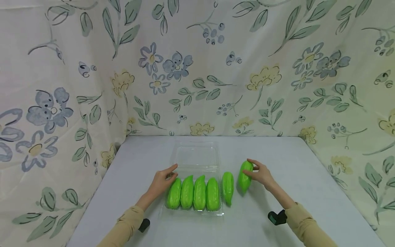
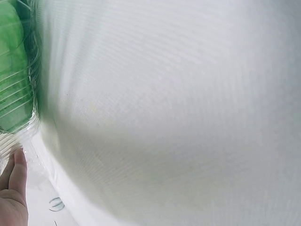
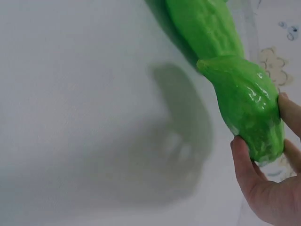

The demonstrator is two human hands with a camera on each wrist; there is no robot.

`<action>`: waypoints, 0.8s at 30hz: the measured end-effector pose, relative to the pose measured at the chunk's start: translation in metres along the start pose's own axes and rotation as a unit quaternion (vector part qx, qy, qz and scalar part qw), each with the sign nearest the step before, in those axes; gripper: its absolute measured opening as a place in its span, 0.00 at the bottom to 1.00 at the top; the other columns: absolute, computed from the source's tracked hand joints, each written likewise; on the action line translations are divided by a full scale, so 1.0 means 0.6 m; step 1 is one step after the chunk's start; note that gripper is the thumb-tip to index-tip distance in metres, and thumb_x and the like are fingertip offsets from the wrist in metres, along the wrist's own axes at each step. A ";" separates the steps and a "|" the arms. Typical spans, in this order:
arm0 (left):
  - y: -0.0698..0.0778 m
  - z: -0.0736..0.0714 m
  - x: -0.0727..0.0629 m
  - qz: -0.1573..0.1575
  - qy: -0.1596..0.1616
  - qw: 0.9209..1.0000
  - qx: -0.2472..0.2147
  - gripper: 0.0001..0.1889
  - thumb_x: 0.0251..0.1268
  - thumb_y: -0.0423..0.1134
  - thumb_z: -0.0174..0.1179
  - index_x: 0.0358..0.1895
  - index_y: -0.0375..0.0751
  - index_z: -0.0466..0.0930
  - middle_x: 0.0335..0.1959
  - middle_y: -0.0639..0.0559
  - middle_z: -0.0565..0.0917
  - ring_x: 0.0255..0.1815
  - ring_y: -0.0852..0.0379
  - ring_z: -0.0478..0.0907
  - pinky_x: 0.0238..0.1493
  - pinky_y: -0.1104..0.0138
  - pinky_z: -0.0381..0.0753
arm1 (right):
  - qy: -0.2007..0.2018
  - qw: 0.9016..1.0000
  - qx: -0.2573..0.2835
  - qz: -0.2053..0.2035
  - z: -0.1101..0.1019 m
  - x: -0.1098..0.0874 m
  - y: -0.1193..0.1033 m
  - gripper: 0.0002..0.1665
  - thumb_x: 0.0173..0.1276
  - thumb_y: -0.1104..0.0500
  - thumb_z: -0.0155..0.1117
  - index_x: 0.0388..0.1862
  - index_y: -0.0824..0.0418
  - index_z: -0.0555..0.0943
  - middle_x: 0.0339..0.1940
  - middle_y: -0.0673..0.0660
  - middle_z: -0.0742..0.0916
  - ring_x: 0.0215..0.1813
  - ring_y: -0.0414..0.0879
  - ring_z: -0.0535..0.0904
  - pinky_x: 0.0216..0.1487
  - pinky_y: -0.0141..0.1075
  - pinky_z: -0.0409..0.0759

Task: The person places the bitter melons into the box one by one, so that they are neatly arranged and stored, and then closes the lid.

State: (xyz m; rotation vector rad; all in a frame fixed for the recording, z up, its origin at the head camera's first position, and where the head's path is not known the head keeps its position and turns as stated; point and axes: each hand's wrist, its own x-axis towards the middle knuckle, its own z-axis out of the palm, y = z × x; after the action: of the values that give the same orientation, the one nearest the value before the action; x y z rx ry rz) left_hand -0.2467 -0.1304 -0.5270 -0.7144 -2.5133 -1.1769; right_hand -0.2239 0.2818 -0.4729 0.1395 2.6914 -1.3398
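In the head view my right hand (image 1: 261, 174) holds a glossy green bitter melon (image 1: 244, 176) by its upper end. Its pointed tip hangs downward, and the right wrist view shows the thumb and fingers around the blunt end of the melon (image 3: 249, 103). Another bitter melon (image 1: 227, 188) lies on the table between this hand and a clear plastic clamshell box (image 1: 195, 168). Several bitter melons (image 1: 199, 192) lie side by side in the box. My left hand (image 1: 163, 179) is at the box's left side by the leftmost melon (image 1: 174, 193), fingers extended near the clear rim.
The box's lid (image 1: 195, 153) is folded back, flat on the white table (image 1: 265, 147). A floral cloth (image 1: 197, 68) hangs behind and at both sides of the table. Dark wrist devices (image 1: 277, 217) sit by both sleeves.
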 end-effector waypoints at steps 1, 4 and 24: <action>0.000 0.000 0.000 0.001 0.000 1.000 0.000 0.21 0.62 0.32 0.61 0.60 0.33 0.75 0.41 0.40 0.87 0.36 0.53 0.86 0.37 0.64 0.82 | -0.003 1.000 0.008 -0.001 0.000 -0.001 -0.002 0.40 0.65 0.52 0.65 0.71 0.63 0.62 0.62 0.77 0.71 0.56 0.64 0.76 0.47 0.44 0.82; 0.000 0.000 0.000 0.007 0.001 1.000 0.002 0.21 0.62 0.32 0.61 0.59 0.33 0.75 0.40 0.40 0.87 0.36 0.52 0.86 0.36 0.63 0.82 | -0.007 1.000 0.028 -0.006 0.001 -0.004 -0.011 0.40 0.65 0.52 0.65 0.72 0.62 0.62 0.62 0.75 0.71 0.57 0.64 0.75 0.47 0.43 0.83; 0.003 0.000 0.001 -0.002 0.000 1.000 0.008 0.21 0.62 0.32 0.61 0.59 0.33 0.75 0.42 0.40 0.87 0.37 0.52 0.86 0.39 0.58 0.83 | -0.022 0.995 0.090 -0.020 0.020 -0.021 -0.057 0.40 0.65 0.52 0.65 0.72 0.60 0.62 0.61 0.73 0.71 0.57 0.58 0.74 0.47 0.39 0.82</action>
State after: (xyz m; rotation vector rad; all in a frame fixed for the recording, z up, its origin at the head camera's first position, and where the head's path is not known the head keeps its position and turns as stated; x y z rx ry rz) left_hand -0.2462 -0.1295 -0.5258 -0.7054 -2.5238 -1.1558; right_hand -0.2153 0.2515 -0.4514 0.0737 2.5471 -1.5780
